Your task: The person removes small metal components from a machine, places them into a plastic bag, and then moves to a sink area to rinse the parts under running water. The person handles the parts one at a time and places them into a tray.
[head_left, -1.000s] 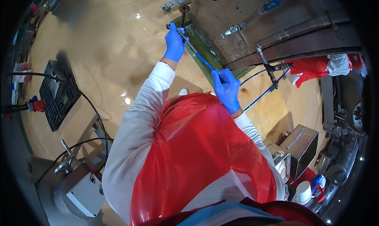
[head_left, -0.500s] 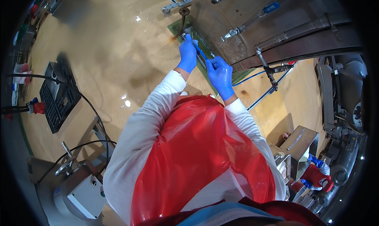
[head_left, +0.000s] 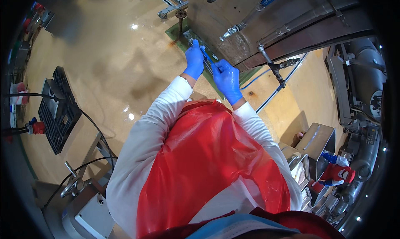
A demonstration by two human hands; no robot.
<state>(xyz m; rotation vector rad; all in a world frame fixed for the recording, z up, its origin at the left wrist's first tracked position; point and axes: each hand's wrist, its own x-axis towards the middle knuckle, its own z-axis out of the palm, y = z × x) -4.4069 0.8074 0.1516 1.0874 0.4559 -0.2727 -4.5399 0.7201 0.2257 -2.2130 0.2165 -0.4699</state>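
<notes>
Both my hands wear blue gloves and are out in front of me, beside the lower corner of a large steel housing [head_left: 233, 28]. A slim blue hose [head_left: 206, 54] stretches between them. My left hand [head_left: 194, 60] is closed round its far end, thumb pointing away, with a small shiny metal end just past the fingertips. Nearer to me and to the right, my right hand [head_left: 227, 79] is closed on the hose too; a blue length comes out behind it toward the floor. Below them lies a green base strip [head_left: 217, 89] along the housing's foot.
A rusty upright rod with a round top [head_left: 180, 15] stands beyond my left hand. Pipes with a blue-handled valve [head_left: 268, 0] run along the housing. An open black case [head_left: 62, 114], cables and a grey control box [head_left: 95, 216] are left. A co-worker [head_left: 336, 172] stands lower right near steel bins.
The whole view has shifted, so the housing and floor sit farther left and slightly lower in the picture. Both hands keep their hold on the hose, with little change in their pose.
</notes>
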